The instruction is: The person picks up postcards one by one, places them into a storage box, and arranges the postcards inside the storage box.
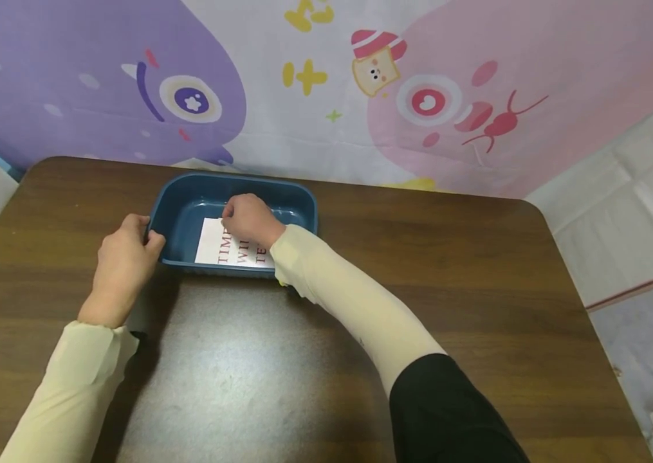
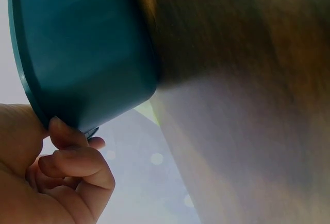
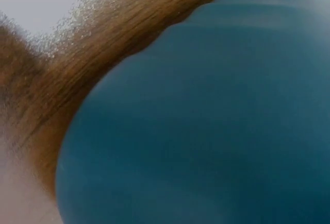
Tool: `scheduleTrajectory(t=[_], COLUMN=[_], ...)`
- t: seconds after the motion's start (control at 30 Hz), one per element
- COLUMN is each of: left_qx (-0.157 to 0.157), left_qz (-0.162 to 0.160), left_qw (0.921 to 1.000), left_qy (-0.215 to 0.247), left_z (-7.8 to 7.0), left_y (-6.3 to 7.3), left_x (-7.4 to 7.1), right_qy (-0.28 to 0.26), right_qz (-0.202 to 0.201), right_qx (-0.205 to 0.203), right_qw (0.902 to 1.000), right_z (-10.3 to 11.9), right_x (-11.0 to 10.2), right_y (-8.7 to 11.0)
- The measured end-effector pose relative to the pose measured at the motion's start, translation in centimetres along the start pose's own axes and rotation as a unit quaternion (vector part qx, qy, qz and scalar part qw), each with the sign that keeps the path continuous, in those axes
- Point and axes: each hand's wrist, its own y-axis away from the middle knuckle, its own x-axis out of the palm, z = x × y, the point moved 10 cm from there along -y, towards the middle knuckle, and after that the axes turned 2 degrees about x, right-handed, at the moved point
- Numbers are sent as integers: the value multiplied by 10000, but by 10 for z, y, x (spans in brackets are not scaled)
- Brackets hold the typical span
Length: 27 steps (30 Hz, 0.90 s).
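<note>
A dark blue plastic basin [image 1: 297,193] with rounded corners stands at the back left of the table. Its left rim is pinched by my left hand [image 1: 123,260]; the left wrist view shows the curled fingers [image 2: 85,165] at the basin's outer wall [image 2: 87,54]. Inside the basin is a white card [image 1: 206,241] with red printed letters, partly covered by my right hand [image 1: 252,220]. That hand reaches over the front rim, and its curled fingers pinch the card near its far edge. In the right wrist view the basin's outside wall [image 3: 196,110] fills most of the picture.
The brown wooden table [image 1: 448,270] extends to the right of the basin and in front of it. Behind its back edge hangs a cloth [image 1: 314,141] with cartoon figures. A pale tiled surface [image 1: 621,218] lies beyond the right edge.
</note>
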Motion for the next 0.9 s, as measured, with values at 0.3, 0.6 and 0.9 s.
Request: scheduleTrajectory(t=[0.3,0.6,0.9], left_qx=[-24,-13,19], left_qz=[98,339,492], left_qw=[9999,9994,9986], left_qy=[5,-15,-213], left_z=[-2,3,20], left_y=[-3,-15,-24], left_x=[7,17,18], right_qy=[55,-422,-415], right_qz=[-2,-110,-238], right_qx=[383,391,-64], right_qw=[9993,9983,9988], right_z=[-13,-20,-17], right_x=[2,-18,-45], right_y=[0,8,43])
